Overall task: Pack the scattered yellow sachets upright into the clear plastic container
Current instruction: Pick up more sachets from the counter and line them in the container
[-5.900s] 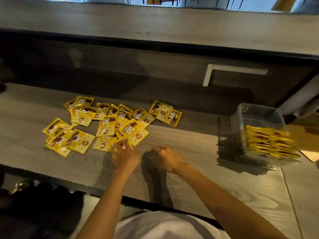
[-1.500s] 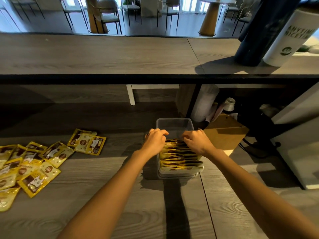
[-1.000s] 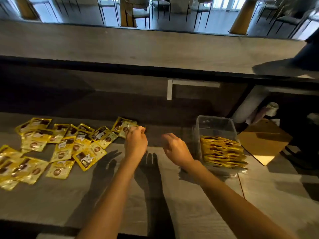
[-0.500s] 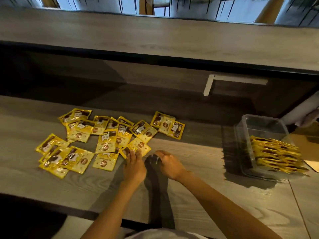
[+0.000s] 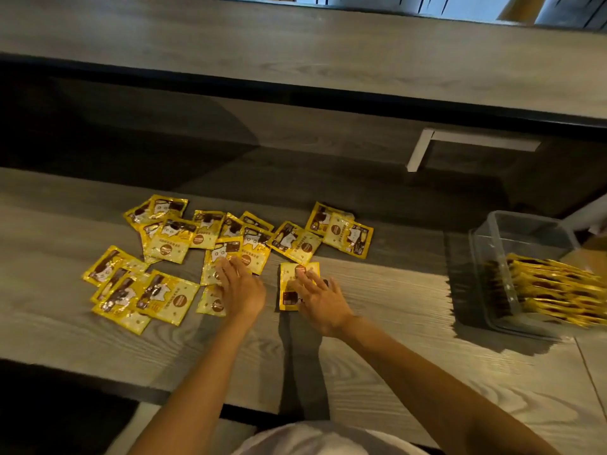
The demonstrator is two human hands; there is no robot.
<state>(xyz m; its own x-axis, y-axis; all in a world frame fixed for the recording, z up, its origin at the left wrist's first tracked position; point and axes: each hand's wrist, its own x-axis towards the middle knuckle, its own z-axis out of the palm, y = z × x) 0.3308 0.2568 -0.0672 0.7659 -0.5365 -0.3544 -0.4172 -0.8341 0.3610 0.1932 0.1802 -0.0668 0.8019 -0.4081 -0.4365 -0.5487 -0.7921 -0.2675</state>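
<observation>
My right grip (image 5: 320, 300) lies open, fingers flat on a lone sachet (image 5: 287, 287) to slide it up, while my open left grip (image 5: 241, 287) seemingly pins the scattered sachets (image 5: 170, 244) to the table (image 5: 377, 307).

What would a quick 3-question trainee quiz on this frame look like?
1. True or false: the container is empty.
2. The right hand presses on: A) a lone sachet; B) the container; C) nothing.
3. Fill in: the loose pile lies to the container's ____.
Key: 1 false, packed sachets stand in it; 2 A; 3 left.
</observation>
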